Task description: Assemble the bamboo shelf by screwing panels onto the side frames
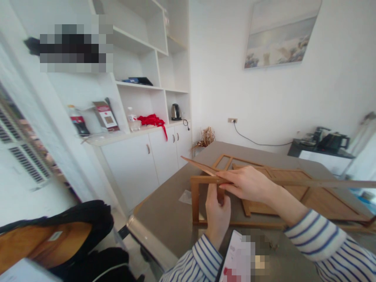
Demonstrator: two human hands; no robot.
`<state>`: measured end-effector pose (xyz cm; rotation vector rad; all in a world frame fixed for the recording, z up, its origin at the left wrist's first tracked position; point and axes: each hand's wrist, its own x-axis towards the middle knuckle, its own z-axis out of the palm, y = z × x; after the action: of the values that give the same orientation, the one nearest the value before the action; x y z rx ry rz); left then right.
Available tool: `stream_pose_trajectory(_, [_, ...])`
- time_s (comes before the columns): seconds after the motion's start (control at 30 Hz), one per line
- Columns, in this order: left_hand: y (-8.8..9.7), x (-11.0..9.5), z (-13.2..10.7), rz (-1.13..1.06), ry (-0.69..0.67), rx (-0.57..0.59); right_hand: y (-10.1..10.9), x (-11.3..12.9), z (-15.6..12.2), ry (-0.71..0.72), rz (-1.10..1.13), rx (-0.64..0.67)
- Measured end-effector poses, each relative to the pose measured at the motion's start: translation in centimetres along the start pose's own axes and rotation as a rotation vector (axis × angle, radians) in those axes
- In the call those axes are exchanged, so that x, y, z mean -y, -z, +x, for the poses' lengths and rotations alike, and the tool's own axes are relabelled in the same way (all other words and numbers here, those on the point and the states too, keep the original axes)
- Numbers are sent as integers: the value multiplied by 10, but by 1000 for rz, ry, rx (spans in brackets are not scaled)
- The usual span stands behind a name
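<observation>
White shelves (141, 98) stand near the taupe table (164, 211) beneath the wooden frame (195, 203).

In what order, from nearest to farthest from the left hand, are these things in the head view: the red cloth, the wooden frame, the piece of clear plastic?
1. Wooden frame: nearest, between thumb and fingers of the left hand.
2. Piece of clear plastic: on the table, to the hand's left.
3. Red cloth: farthest, on the white shelf beyond the table.
</observation>
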<state>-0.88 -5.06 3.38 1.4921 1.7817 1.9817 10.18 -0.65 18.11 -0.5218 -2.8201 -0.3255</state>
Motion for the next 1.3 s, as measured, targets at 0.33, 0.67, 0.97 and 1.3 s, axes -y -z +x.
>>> stream_pose_trajectory(0.33, [-3, 1, 3, -88, 109, 92, 0, 0, 0, -22, -57, 8])
stream_pose_trajectory(0.67, [15, 14, -1, -207, 181, 364, -9, 1, -35, 68, -175, -402])
stream_pose_trajectory(0.97, [16, 23, -5, -189, 189, 425, -97, 1, -83, -375, -21, 167])
stream_pose_trajectory(1.3, [3, 46, -18, -435, 299, 373, -136, -11, -58, -462, -1, 410])
